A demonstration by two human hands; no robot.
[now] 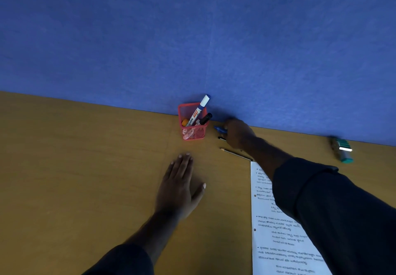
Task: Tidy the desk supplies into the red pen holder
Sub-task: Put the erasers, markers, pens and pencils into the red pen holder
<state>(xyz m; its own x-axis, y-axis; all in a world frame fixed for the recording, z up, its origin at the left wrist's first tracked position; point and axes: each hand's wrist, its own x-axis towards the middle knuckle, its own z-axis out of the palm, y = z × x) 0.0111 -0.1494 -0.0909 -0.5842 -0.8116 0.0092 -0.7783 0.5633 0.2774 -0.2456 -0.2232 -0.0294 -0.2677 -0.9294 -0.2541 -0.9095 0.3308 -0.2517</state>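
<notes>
The red mesh pen holder (193,132) stands at the back of the wooden desk against the blue partition. In it lean a white and blue whiteboard marker (200,108), a black marker (205,119) and an orange item (185,122). Just right of the holder, my right hand (237,133) reaches over the desk with its fingers curled round a blue pen (220,129). A dark pen tip (222,138) shows under that hand, and a pencil (235,154) lies nearer me. My left hand (179,186) rests flat on the desk in front of the holder, fingers straight.
A printed sheet of paper (276,242) lies at the lower right, partly under my right sleeve. A green and white whiteboard eraser (341,149) sits at the far right near the partition (192,39). The desk (75,167) stretches to the left.
</notes>
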